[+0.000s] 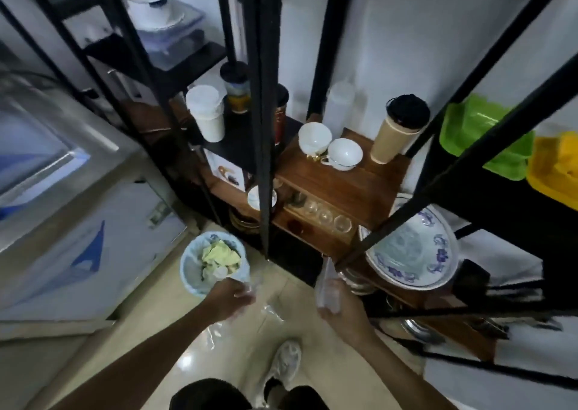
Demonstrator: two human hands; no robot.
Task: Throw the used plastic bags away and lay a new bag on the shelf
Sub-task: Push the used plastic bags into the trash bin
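Note:
My left hand (230, 295) grips a clear, crumpled plastic bag (266, 311) that trails down to the right, just beside the rim of a small bin (190, 276). The bin is lined in pale blue and holds yellowish scraps. My right hand (339, 311) holds another clear plastic bag (327, 284) upright, near the front edge of the black metal shelf (264, 128). Both bags are see-through and blurred, so their edges are hard to make out.
The shelf carries white cups (314, 137), a tan tumbler (397, 131), small glasses (325, 215), a blue-patterned plate (409, 253), and green (481, 134) and yellow (556, 165) tubs. A white appliance (78, 228) stands at the left. My shoe (286, 362) rests on the tiled floor.

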